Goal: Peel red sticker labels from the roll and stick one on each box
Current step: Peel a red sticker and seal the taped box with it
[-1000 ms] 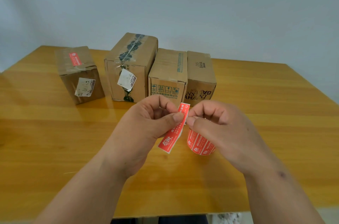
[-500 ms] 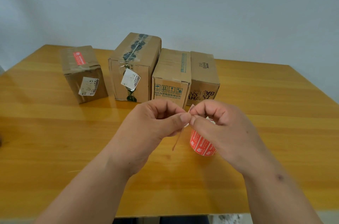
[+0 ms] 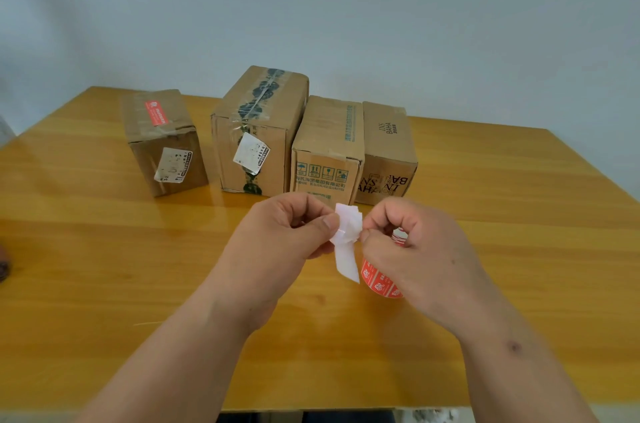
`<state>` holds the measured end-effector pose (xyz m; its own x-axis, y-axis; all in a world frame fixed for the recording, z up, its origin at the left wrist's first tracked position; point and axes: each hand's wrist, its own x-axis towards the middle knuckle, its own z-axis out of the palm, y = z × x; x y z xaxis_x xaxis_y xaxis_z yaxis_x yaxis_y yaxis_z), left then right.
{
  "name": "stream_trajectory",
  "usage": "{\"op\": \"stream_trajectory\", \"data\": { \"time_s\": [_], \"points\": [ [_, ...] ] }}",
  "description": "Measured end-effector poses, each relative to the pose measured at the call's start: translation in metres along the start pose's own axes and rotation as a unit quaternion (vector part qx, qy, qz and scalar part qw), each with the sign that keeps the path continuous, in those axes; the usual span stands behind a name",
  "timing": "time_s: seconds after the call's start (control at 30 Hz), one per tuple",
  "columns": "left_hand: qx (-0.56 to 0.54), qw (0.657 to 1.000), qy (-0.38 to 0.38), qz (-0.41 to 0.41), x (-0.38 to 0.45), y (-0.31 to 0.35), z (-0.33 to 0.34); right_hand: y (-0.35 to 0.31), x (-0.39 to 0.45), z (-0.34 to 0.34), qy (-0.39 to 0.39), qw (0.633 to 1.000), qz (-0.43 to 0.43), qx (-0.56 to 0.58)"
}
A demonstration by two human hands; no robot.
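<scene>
The right hand (image 3: pixel 415 249) covers most of the red roll of sticker labels (image 3: pixel 379 279). The white paper strip (image 3: pixel 346 242) shows only its pale side (whether a sticker clings behind cannot be told). The yellow wooden surface (image 3: pixel 104 267) is cut off left and right.

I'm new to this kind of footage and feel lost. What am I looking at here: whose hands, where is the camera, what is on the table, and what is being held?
There is no machine here: a person works with bare hands, filmed by a wide-angle camera on their head that looks forward and down. The left hand and right hand together pinch a label strip, its white back facing the camera. Partly hidden behind the right hand is the roll of red stickers. On the wooden table stand four cardboard boxes. The leftmost box already has a red sticker on top; I see none on the tall taped box, the printed box or the rightmost box.
</scene>
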<state>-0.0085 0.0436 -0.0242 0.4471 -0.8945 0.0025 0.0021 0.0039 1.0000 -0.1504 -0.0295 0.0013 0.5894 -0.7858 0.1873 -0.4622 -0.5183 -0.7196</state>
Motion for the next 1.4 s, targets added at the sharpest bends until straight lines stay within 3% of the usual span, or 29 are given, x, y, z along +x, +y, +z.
{"op": "stream_trajectory", "data": {
  "time_s": [0.23,0.33,0.5,0.63,0.8,0.9,1.07,1.13,1.27,1.4],
  "points": [
    [-0.086,0.989,0.116,-0.024,0.006,-0.001,-0.012,-0.001,0.000,-0.008,0.023,0.996,0.070,0.046],
    [-0.117,0.982,0.147,-0.020,0.009,-0.001,-0.019,0.003,0.006,-0.008,0.059,0.994,0.090,-0.002],
    [-0.139,0.978,0.152,-0.014,0.008,-0.001,-0.024,-0.003,0.010,-0.005,0.085,0.979,0.084,-0.167],
    [-0.136,0.983,0.122,0.006,0.006,0.000,-0.023,-0.010,0.013,0.004,0.056,0.977,0.078,-0.188],
    [-0.138,0.988,0.058,0.032,0.004,-0.002,-0.021,-0.007,0.019,0.019,0.050,0.990,0.039,-0.126],
    [-0.137,0.989,0.015,0.050,0.003,-0.004,-0.025,-0.006,0.019,0.018,0.033,0.997,0.061,0.015],
    [-0.120,0.985,-0.091,0.088,0.001,-0.002,-0.034,-0.010,0.023,0.014,-0.074,0.953,0.132,0.262],
    [-0.097,0.983,-0.121,0.098,-0.001,0.001,-0.036,-0.009,0.024,0.014,-0.074,0.934,0.124,0.328],
    [-0.092,0.986,-0.126,0.056,0.001,-0.001,-0.043,-0.007,0.025,0.017,-0.040,0.929,0.097,0.356],
    [-0.120,0.989,-0.086,-0.003,0.002,-0.006,-0.055,-0.010,0.025,0.019,0.056,0.957,0.076,0.273]
  ]
}}
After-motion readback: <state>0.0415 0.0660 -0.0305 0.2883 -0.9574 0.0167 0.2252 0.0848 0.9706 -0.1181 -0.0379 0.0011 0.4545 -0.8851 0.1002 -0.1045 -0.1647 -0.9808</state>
